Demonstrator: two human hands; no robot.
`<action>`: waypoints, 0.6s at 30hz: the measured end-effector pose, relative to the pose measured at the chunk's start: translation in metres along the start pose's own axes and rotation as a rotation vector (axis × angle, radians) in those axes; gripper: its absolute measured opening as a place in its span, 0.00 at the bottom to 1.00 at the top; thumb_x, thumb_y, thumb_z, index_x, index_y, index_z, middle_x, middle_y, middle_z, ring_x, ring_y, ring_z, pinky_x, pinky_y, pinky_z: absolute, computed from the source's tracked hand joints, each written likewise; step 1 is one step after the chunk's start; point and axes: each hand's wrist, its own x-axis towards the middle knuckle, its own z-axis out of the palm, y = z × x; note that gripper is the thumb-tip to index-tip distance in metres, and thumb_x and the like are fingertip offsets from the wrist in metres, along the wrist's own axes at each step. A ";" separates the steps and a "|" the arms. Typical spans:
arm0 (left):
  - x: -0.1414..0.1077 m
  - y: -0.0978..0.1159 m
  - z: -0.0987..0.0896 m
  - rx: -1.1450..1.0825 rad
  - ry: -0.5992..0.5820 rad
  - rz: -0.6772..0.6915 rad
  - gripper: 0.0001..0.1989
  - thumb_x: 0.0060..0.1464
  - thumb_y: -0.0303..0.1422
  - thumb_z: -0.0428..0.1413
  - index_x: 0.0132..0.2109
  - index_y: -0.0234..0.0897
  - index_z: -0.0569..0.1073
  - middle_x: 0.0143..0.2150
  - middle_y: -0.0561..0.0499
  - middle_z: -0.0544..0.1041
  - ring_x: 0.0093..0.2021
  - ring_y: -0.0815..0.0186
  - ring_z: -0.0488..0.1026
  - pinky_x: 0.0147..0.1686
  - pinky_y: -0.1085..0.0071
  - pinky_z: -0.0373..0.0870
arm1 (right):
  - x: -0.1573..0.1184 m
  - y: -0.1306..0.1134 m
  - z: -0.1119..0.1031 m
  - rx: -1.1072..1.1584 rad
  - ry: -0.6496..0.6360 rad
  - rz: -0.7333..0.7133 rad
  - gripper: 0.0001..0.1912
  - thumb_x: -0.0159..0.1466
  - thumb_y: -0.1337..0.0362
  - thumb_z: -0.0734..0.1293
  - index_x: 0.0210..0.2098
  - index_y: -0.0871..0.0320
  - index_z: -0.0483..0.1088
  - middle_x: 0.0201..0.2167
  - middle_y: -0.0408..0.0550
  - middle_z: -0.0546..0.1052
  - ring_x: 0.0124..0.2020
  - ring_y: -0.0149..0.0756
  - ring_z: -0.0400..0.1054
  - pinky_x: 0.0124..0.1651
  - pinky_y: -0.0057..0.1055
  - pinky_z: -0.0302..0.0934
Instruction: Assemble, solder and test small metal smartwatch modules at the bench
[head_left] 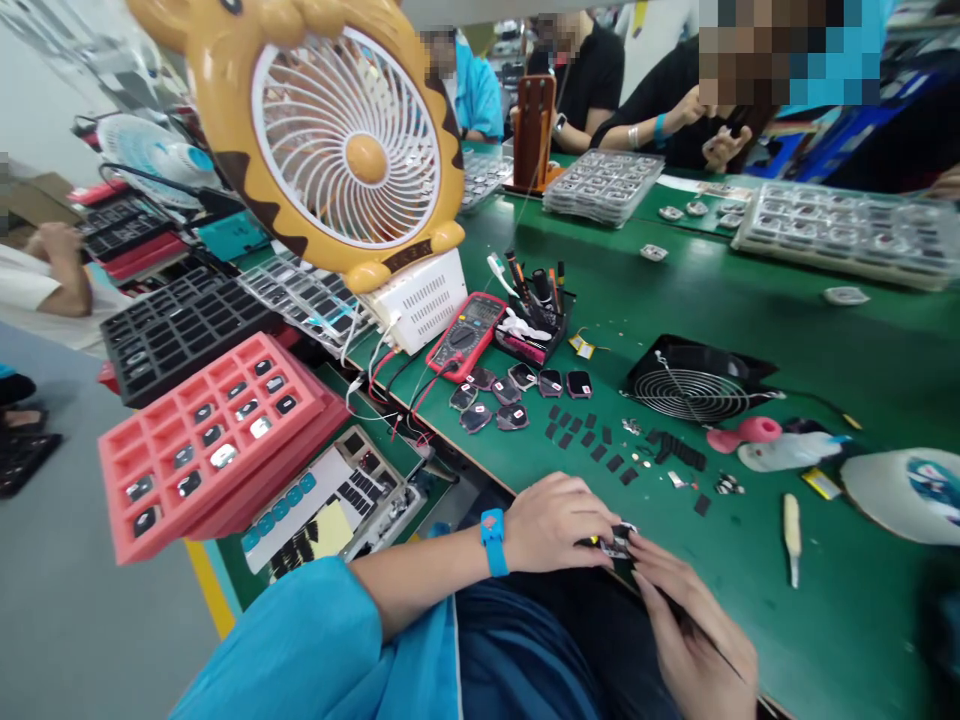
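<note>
At the table's near edge, my left hand, with a blue strap on its wrist, is closed on a small watch body with shiny and dark parts. My right hand meets it from the right, its fingertips at the watch body. A thin dark tool, seemingly tweezers, runs under the right fingers; its tip is hidden. Beyond my hands lie several dark adhesive pads, small loose parts and several square watch faces with small labels.
A red multimeter, a pen holder and a tiger-shaped fan stand ahead. A pink foam tray holds watch parts at left. To the right are a black fan, a knife and a white roll. Other people sit opposite.
</note>
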 end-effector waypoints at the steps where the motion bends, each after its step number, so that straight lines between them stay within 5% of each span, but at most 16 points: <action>1: 0.000 0.002 -0.002 -0.003 0.004 0.004 0.16 0.66 0.47 0.59 0.44 0.38 0.79 0.50 0.49 0.84 0.47 0.64 0.75 0.45 0.63 0.67 | 0.001 -0.002 0.001 -0.011 0.010 0.003 0.09 0.66 0.72 0.69 0.43 0.54 0.79 0.45 0.53 0.84 0.46 0.46 0.82 0.51 0.41 0.78; 10: 0.020 -0.009 -0.034 -0.015 -0.082 0.210 0.08 0.69 0.30 0.55 0.52 0.39 0.76 0.56 0.47 0.81 0.50 0.63 0.76 0.52 0.63 0.72 | 0.018 -0.007 0.000 0.046 0.050 -0.015 0.10 0.70 0.73 0.67 0.46 0.55 0.78 0.42 0.53 0.84 0.49 0.43 0.81 0.51 0.41 0.78; 18: 0.032 -0.013 -0.041 0.021 -0.143 0.322 0.11 0.69 0.29 0.54 0.55 0.40 0.76 0.56 0.47 0.82 0.49 0.63 0.79 0.51 0.63 0.75 | 0.008 0.005 -0.001 0.052 0.028 -0.037 0.10 0.71 0.71 0.66 0.47 0.54 0.76 0.46 0.53 0.83 0.54 0.42 0.78 0.56 0.43 0.76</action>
